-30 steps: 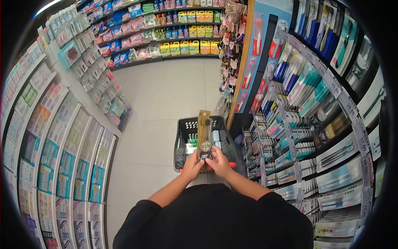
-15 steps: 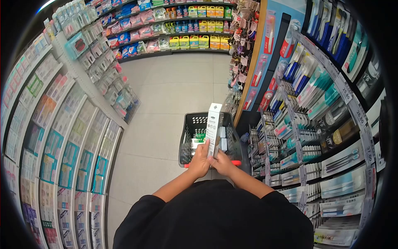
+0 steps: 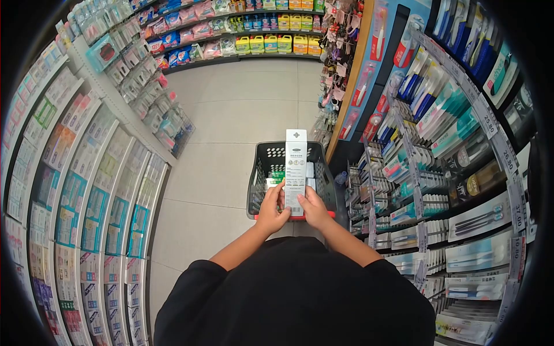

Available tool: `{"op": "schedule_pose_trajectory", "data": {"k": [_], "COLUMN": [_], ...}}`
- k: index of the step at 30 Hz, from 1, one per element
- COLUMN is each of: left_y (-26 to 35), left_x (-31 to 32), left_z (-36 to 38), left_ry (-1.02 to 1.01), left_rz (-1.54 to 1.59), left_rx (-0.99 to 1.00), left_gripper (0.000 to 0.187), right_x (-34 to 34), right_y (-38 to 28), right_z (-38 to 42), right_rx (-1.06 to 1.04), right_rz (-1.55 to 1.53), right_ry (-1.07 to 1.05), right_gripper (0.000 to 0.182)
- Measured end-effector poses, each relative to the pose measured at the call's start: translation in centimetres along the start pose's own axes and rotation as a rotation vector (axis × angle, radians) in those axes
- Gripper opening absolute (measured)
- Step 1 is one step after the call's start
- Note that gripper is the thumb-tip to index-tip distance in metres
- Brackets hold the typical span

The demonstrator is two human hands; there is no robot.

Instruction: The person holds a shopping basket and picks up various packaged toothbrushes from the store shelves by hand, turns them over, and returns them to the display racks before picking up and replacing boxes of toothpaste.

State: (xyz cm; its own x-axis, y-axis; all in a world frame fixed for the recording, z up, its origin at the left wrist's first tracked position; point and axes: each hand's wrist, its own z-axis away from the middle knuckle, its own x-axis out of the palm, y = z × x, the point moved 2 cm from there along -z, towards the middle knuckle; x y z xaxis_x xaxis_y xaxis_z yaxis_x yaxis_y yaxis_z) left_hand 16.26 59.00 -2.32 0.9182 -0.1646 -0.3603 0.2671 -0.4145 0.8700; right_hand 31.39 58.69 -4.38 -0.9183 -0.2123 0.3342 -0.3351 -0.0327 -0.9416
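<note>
In the head view, the left hand (image 3: 270,209) and the right hand (image 3: 314,209) together hold a tall, narrow toothbrush pack (image 3: 295,170) upright by its lower end, fingers curled around its two long edges, thumbs on the side facing the camera. A second ago that side was the dark gold-and-black front with the brushes showing; half a second ago the pack was edge-on, mid-turn; now the white back panel with its printed text block and small cross mark at the top faces the person squarely. The pack has been flipped over, so the work in hand reads as checking the printed information on the back. It hovers directly above a black shopping basket (image 3: 258,173) with a red rim, which already holds a few boxed items and stands on the pale tiled floor (image 3: 231,115). To the right, toothbrush shelves (image 3: 438,132) with price tags rise close by; to the left run racks of small boxed goods (image 3: 86,190).
</note>
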Motion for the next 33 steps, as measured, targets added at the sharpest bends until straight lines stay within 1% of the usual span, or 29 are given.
{"op": "schedule_pose_trajectory", "data": {"k": [4, 7, 10, 16, 19, 22, 23, 25, 26, 27, 28, 30, 31, 32, 33], "left_y": [0.4, 0.1, 0.3, 0.5, -0.7, -1.1, -1.3, -1.2, -1.2, -2.2, -1.8, -1.4, -0.8, -0.5, -1.3], "left_x": [-0.1, 0.1, 0.1, -0.2, -0.3, 0.2, 0.1, 0.3, 0.5, 0.5, 0.4, 0.4, 0.6, 0.7, 0.9], "left_z": [-0.2, -0.1, -0.1, -0.2, -0.5, 0.0, 0.1, -0.1, -0.1, -0.2, -0.5, -0.7, -0.7, -0.8, -0.6], "left_ry": [-0.01, 0.031, 0.023, -0.013, -0.025, 0.122, 0.068, 0.032, 0.01, -0.018, -0.029, 0.024, 0.005, -0.015, -0.019], "left_rz": [0.026, 0.003, -0.007, -0.109, -0.155, -0.041, 0.014, 0.08, 0.113, 0.082, 0.058, -0.235, -0.227, -0.223, -0.206], "left_rx": [-0.037, -0.002, -0.041, -0.026, 0.145, 0.013, -0.101, -0.152, -0.179, -0.073, -0.025, 0.109, 0.072, 0.032, 0.045], "left_gripper": [0.065, 0.065, 0.065, 0.063, 0.061, 0.057, 0.054, 0.053, 0.052, 0.052, 0.044, 0.033, 0.028, 0.024, 0.028], "right_x": [-0.1, 0.1, 0.3, 0.5, 0.1, 0.2, 0.1, -0.2, -0.3, 0.0, 0.1, 0.3, 0.2, 0.4, 0.5], "right_y": [0.2, -0.5, -0.8, -1.0, -1.1, -1.0, -0.7, -0.2, 0.2, 0.2, 0.0, -0.8, -1.3, -2.2, -3.0], "right_z": [-0.2, 0.0, -0.1, 0.2, 0.4, 0.6, 0.5, 0.2, 0.2, 0.2, 0.1, -0.4, -0.1, 0.2, 0.7], "right_rx": [0.018, 0.007, 0.012, 0.007, 0.167, 0.135, 0.096, 0.017, 0.008, -0.002, -0.018, 0.013, 0.087, 0.103, 0.169], "right_rz": [-0.104, -0.067, -0.091, -0.061, -0.074, -0.018, 0.049, 0.182, 0.158, 0.137, 0.121, 0.079, 0.099, 0.037, -0.025], "right_ry": [-0.009, -0.025, -0.021, 0.011, -0.035, 0.033, 0.008, -0.04, -0.015, 0.017, 0.06, -0.051, -0.035, -0.037, -0.005], "right_gripper": [0.029, 0.029, 0.029, 0.027, 0.03, 0.029, 0.033, 0.043, 0.048, 0.054, 0.06, 0.066, 0.067, 0.066, 0.062]}}
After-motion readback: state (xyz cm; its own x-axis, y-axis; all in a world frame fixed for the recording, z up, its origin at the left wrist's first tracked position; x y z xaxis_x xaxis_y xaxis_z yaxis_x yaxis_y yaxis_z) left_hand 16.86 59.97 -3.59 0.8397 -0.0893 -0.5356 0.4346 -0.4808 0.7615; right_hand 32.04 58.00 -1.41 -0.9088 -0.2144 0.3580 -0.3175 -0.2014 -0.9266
